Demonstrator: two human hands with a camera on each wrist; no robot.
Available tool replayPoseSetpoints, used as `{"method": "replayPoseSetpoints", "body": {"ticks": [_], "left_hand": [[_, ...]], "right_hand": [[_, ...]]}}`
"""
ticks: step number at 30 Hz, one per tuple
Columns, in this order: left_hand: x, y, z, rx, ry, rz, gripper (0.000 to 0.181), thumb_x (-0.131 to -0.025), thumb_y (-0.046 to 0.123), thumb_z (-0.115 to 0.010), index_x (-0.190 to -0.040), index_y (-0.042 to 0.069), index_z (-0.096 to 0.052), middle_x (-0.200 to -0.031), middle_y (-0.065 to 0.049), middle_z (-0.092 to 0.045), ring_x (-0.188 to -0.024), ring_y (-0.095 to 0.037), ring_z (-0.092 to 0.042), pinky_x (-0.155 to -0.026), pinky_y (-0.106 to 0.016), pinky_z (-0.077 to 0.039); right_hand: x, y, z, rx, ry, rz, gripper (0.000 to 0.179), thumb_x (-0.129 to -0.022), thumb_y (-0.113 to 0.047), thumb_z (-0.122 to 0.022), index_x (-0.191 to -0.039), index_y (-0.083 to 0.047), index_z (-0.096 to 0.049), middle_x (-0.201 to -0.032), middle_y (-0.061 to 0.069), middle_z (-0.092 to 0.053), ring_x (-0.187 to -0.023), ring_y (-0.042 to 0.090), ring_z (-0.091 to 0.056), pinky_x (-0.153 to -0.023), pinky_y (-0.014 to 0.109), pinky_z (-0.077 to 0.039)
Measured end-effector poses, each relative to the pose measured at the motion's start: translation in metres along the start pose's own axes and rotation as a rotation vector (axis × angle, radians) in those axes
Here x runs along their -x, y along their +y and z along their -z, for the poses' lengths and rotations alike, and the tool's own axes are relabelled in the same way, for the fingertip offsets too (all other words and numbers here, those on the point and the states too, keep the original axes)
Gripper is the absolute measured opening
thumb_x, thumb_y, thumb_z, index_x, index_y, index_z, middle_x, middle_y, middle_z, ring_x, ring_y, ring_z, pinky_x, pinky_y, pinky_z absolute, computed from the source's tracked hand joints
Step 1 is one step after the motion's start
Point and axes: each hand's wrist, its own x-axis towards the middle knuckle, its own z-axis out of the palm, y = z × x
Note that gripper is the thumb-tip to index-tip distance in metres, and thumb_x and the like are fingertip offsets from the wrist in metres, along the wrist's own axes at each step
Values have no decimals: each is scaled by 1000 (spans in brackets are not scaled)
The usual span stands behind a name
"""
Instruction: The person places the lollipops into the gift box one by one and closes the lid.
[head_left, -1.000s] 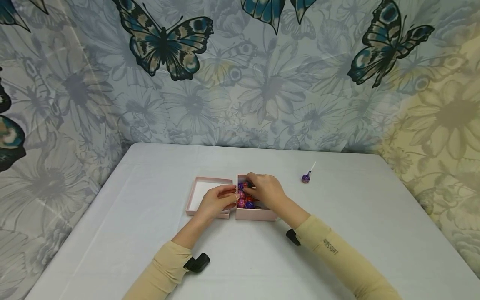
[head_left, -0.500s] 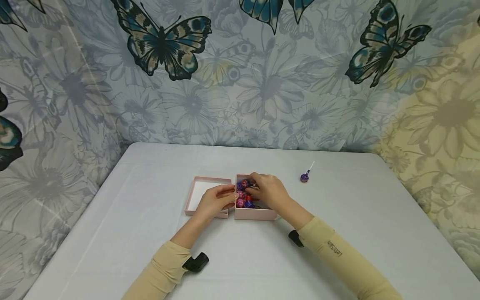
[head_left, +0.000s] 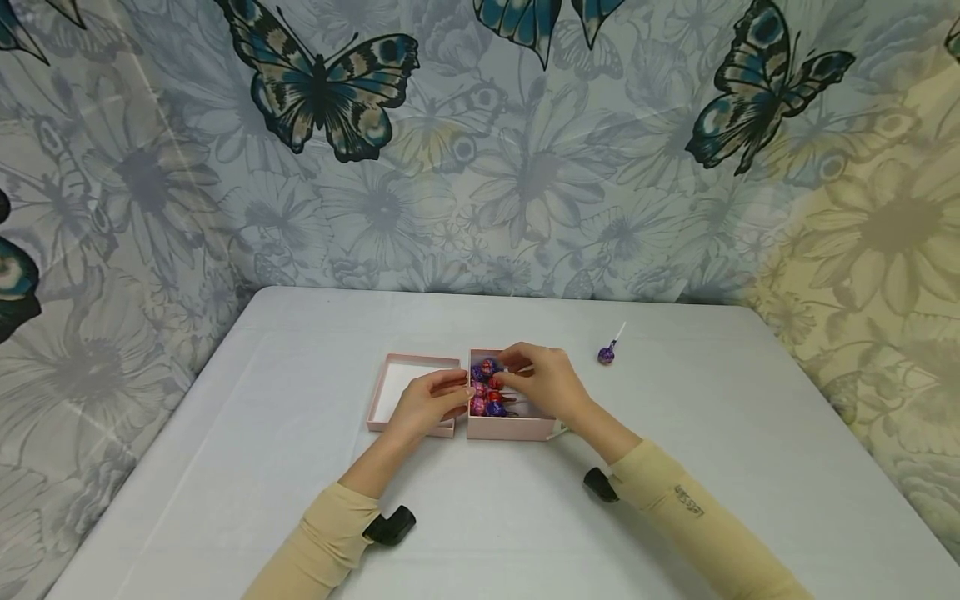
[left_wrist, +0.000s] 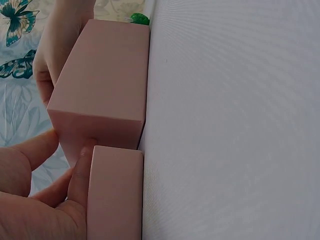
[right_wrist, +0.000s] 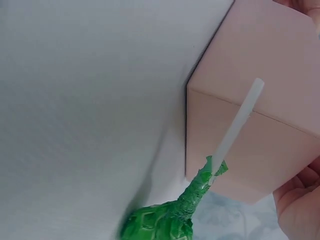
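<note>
Several wrapped lollipops in red, pink and purple lie in the left part of an open pink box. My right hand reaches over the box's right side, thumb and forefinger apart above the candy. In the right wrist view the same hand shows partly beyond the box. My left hand touches the box's left wall with thumb and fingertips. In the left wrist view its fingers lie between the box and the lid.
The pink lid lies upturned left of the box. A purple lollipop rests farther back at right. A green lollipop lies by the box's front right corner, its white stick across the box in the right wrist view. A patterned cloth hangs behind the white table.
My right hand has drawn slightly right, its thumb and forefinger parting, and more lollipops show in the box. The left hand stays at the box's left wall.
</note>
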Motion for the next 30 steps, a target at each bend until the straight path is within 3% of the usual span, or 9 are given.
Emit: {"method": "replayPoseSetpoints", "body": {"ticks": [11, 20, 25, 30], "left_hand": [[0, 0, 1, -8, 0, 2, 42, -91, 3, -68, -130, -7, -56, -119, -22, -64, -101, -20, -65, -83, -34, -58], [1, 0, -1, -4, 9, 8, 43, -90, 3, -69, -130, -6, -57, -119, -20, -65, -100, -20, -66, -82, -34, -58], [0, 0, -1, -3, 12, 8, 42, -90, 3, -69, -130, -5, -57, -119, -20, -65, -99, -19, -66, -82, -34, -58], [-1, -1, -1, -5, 6, 4, 42, -91, 3, -68, -130, -6, -57, -119, -22, -64, -100, -20, -65, -83, -34, -58]], "right_hand": [[6, 5, 8, -311, 65, -223, 27, -88, -23, -75, -111, -10, -70, -104, 5, -71, -93, 18, -66, -80, 26, -57], [11, 11, 12, -669, 115, -360, 45, -90, -19, -73, -125, 5, -59, -119, 13, -65, -103, 15, -61, -88, 22, -53], [14, 17, 16, -718, 147, -396, 49, -89, -20, -74, -127, 7, -57, -116, 8, -66, -104, 14, -61, -90, 22, -52], [20, 29, 23, -690, 157, -418, 47, -90, -20, -73, -127, 5, -58, -114, 5, -67, -104, 13, -61, -91, 22, -51]]}}
